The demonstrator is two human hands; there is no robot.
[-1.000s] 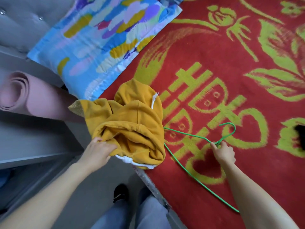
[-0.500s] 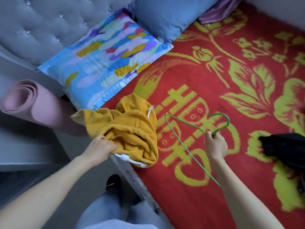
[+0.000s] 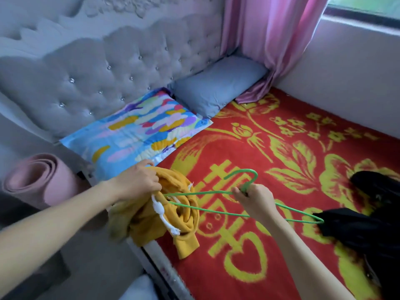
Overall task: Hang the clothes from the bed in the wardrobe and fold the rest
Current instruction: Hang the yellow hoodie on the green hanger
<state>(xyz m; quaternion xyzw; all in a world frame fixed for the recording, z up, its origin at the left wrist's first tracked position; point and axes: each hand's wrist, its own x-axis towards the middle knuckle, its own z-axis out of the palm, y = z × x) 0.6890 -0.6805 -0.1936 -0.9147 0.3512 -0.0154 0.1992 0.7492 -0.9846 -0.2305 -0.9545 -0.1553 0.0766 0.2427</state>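
A mustard-yellow hoodie (image 3: 181, 215) with a white drawstring is bunched up at the left edge of the bed. My left hand (image 3: 138, 182) grips its upper edge and lifts it. My right hand (image 3: 253, 197) holds a thin green wire hanger (image 3: 220, 210) by the neck under its hook. The hanger's left tip pokes into the hoodie's opening; its right tip reaches a heap of black clothes (image 3: 368, 228) at the right of the bed.
The bed carries a red blanket with yellow patterns (image 3: 270, 256). A multicoloured pillow (image 3: 138, 133) and a blue-grey pillow (image 3: 216, 85) lie against the tufted grey headboard (image 3: 97, 68). A rolled pink mat (image 3: 39, 180) stands at left, and a pink curtain (image 3: 266, 35) hangs behind.
My left hand has raised the hoodie off the bed edge. My right hand has lifted the hanger and swung its left tip into the hoodie's opening. The view has tilted upward.
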